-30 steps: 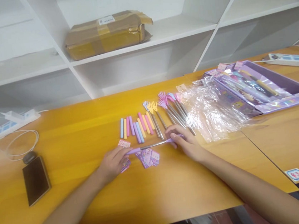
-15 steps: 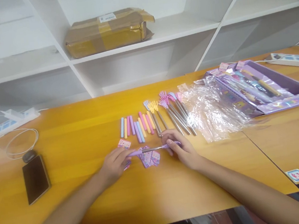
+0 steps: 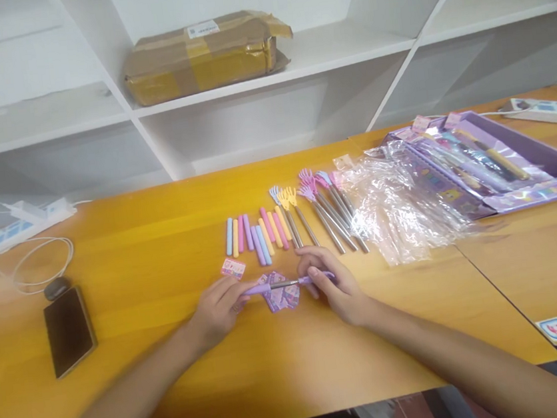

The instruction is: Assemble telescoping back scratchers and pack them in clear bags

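Note:
A purple back scratcher (image 3: 283, 284) with a metal rod is stretched level between my two hands. My left hand (image 3: 218, 312) is closed on its purple handle (image 3: 257, 290). My right hand (image 3: 337, 291) pinches the purple head end, whose shape is partly hidden by the fingers. Below the rod lie several small printed cards (image 3: 283, 298), and one pink card (image 3: 233, 268) lies beyond my left hand. Farther back are a row of pastel handle tubes (image 3: 259, 245) and several metal rods with hand-shaped heads (image 3: 330, 215).
Clear plastic bags (image 3: 394, 209) lie right of the rods, against an open purple box (image 3: 538, 196) holding packed scratchers. A phone (image 3: 70, 332) and a power strip (image 3: 31, 225) are at the left. Behind the table, a taped carton (image 3: 206, 59) sits on a white shelf.
My hands have come slightly closer together, and less of the metal rod shows between the purple handle and the head end. The view has shifted a little.

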`<move>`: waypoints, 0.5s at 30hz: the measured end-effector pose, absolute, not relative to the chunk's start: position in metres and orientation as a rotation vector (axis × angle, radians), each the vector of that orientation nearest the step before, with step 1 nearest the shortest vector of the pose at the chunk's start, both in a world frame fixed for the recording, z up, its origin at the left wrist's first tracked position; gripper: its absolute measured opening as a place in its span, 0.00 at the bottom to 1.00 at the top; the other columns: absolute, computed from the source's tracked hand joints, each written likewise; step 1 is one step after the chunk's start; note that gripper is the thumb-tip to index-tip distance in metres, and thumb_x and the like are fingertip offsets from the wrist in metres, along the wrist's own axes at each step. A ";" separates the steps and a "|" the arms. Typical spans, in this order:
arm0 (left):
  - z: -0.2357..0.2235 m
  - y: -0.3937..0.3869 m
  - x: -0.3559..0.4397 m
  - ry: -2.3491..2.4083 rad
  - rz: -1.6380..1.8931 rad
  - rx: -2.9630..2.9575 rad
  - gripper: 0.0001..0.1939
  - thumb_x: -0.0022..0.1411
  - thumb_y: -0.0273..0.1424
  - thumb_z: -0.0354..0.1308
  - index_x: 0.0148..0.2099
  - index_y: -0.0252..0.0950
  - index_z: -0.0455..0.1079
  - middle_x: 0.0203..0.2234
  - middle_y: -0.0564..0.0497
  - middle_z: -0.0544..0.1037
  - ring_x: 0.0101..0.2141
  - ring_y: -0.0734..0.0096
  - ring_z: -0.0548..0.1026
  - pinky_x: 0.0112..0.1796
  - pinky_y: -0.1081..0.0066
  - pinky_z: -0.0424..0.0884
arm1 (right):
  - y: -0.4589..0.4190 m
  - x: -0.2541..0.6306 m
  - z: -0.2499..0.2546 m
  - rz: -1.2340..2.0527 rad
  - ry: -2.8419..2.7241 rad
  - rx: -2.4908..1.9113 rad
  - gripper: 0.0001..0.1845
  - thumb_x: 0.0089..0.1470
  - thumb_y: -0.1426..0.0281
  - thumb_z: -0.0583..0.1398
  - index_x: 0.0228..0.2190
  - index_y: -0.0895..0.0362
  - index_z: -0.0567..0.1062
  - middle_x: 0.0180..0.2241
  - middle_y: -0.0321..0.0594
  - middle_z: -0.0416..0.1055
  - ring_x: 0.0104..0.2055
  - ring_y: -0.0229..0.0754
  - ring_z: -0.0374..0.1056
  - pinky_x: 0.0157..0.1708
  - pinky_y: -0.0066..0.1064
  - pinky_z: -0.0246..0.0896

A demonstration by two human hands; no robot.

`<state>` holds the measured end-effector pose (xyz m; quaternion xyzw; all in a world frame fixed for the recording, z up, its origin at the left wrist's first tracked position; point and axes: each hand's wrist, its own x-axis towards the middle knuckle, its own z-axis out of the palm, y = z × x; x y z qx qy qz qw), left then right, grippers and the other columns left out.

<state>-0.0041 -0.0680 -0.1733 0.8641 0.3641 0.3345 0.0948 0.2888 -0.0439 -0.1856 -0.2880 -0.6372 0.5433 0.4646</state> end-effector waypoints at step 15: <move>-0.177 -0.066 -0.011 1.043 0.916 2.570 0.17 0.79 0.32 0.50 0.63 0.37 0.72 0.34 0.48 0.78 0.32 0.69 0.74 0.35 0.71 0.72 | -0.036 0.298 -0.170 1.230 -1.787 -0.769 0.22 0.75 0.65 0.53 0.67 0.48 0.61 0.37 0.36 0.68 0.30 0.35 0.66 0.29 0.28 0.65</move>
